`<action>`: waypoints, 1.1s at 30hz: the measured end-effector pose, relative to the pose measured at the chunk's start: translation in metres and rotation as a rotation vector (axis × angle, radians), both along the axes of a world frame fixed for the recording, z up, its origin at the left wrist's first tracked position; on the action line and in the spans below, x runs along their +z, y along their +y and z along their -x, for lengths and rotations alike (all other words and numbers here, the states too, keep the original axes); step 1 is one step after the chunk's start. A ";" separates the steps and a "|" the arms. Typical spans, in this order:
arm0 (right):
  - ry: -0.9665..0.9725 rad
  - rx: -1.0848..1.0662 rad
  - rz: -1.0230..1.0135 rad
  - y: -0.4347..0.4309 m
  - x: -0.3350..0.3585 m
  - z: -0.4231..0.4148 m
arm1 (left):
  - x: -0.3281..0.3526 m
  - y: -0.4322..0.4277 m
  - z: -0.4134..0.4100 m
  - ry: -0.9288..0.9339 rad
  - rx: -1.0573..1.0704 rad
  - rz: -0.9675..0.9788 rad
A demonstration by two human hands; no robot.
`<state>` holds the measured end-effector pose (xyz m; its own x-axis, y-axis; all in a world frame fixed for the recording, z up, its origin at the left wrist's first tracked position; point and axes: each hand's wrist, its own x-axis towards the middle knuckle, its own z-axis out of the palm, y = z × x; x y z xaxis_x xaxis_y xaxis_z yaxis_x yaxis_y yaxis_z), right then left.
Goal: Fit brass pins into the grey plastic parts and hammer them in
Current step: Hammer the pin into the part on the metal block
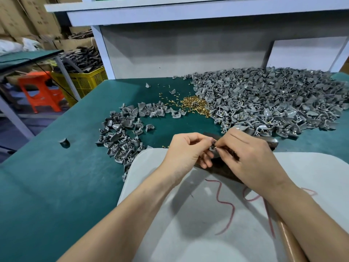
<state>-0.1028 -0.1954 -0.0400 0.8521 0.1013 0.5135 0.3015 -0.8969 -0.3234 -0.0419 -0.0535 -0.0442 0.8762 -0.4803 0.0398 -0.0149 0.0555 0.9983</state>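
While the left hand (188,148) pinches a small grey plastic part (211,148) just above the far rim of the white plastic tray (147,155), the right hand (245,156) pinches what seems a short brass pin (216,147) at its hole; seat it square, fully started, before hammering.

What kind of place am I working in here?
Probably a small factory assembly bench: a heap of grey plastic parts and loose brass pins on a green mat, with stacked cardboard boxes beyond.
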 end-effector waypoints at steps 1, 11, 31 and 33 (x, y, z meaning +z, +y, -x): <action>-0.012 0.000 0.011 0.000 -0.001 0.000 | 0.000 0.001 -0.001 -0.002 -0.005 -0.008; -0.191 0.071 0.075 0.000 -0.007 -0.004 | 0.000 0.002 -0.004 0.003 -0.013 -0.027; -0.196 0.114 -0.019 0.000 -0.009 -0.006 | -0.003 0.001 -0.003 -0.016 0.005 0.023; -0.159 0.084 -0.112 -0.004 -0.006 -0.005 | -0.002 0.000 0.000 -0.063 0.001 0.053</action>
